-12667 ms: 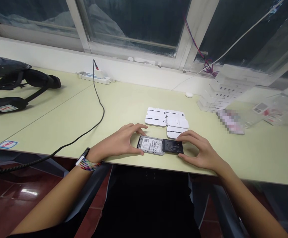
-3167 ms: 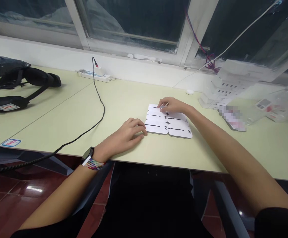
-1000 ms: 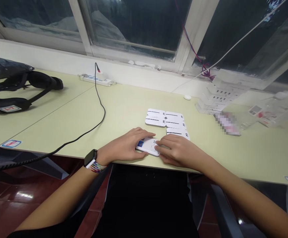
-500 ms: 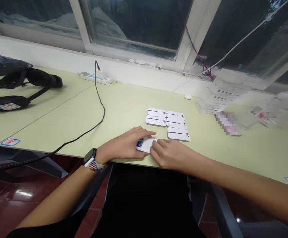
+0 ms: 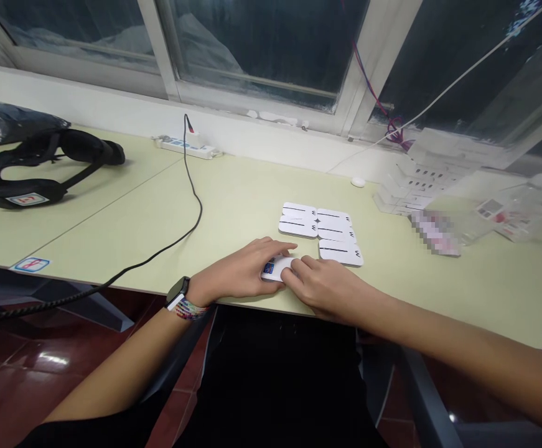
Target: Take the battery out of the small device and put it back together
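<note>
A small white device with a blue sticker lies flat near the front edge of the pale green table. My left hand grips its left side, fingers curled over the top. My right hand covers its right part, fingertips pressing on it. Most of the device is hidden under both hands. Just beyond the hands lie several flat white devices side by side, each with a dark line across it.
A black cable runs from a white power strip off the table's front left. A black headset lies at far left. Clear plastic trays and bags sit at the right. A small white round object rests near the wall.
The white device was drawn from the group to the table's front edge and turned back-side up. My right hand has since slid left over it, covering more of it.
</note>
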`<state>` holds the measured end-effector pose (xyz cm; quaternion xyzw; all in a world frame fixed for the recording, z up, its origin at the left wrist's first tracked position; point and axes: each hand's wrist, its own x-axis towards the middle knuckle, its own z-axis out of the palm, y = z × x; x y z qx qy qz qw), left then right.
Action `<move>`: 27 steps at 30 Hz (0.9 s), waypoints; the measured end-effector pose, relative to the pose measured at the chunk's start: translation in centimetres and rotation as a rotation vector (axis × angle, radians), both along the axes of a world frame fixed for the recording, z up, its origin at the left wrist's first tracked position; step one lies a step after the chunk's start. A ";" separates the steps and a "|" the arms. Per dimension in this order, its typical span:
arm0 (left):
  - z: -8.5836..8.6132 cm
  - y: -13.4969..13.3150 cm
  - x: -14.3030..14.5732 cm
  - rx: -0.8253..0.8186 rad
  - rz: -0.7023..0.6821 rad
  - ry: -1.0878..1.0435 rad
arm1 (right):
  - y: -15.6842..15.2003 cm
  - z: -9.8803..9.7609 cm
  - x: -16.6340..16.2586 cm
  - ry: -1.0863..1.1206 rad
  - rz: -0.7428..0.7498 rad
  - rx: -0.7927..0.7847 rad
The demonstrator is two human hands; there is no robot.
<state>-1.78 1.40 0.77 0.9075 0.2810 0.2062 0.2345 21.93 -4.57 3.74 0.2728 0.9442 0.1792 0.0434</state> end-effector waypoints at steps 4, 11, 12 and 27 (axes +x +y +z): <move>0.2 -0.2 -0.1 -0.046 0.010 -0.002 | 0.8 0.4 1.7 0.221 -0.028 -0.179; 0.7 -0.4 -0.2 -0.162 0.005 0.015 | 3.0 -0.6 4.3 0.404 0.048 -0.374; 0.8 -0.4 -0.2 -0.179 -0.005 0.015 | 3.1 -0.7 4.2 0.372 0.067 -0.346; 0.9 -0.7 0.2 -0.224 0.015 0.017 | 2.3 1.3 3.4 0.226 -0.006 -0.186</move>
